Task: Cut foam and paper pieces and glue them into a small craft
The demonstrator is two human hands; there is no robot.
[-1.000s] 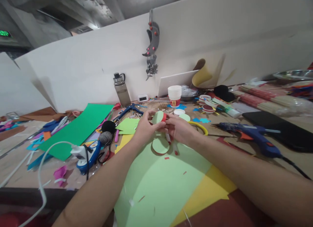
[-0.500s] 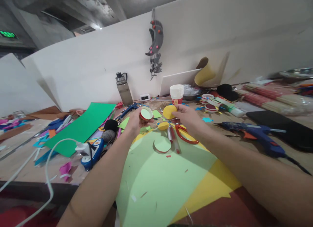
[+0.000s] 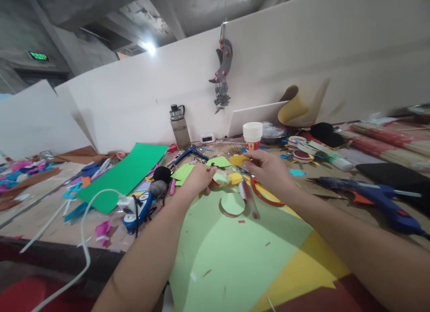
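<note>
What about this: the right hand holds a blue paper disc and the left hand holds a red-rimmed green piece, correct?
Not quite. The head view shows the disc in the right hand is yellow, not blue. The left hand does hold the red-rimmed green piece.

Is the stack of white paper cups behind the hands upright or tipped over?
Upright. The paper cups stand on their base with the open rim up, just beyond the right hand.
</note>
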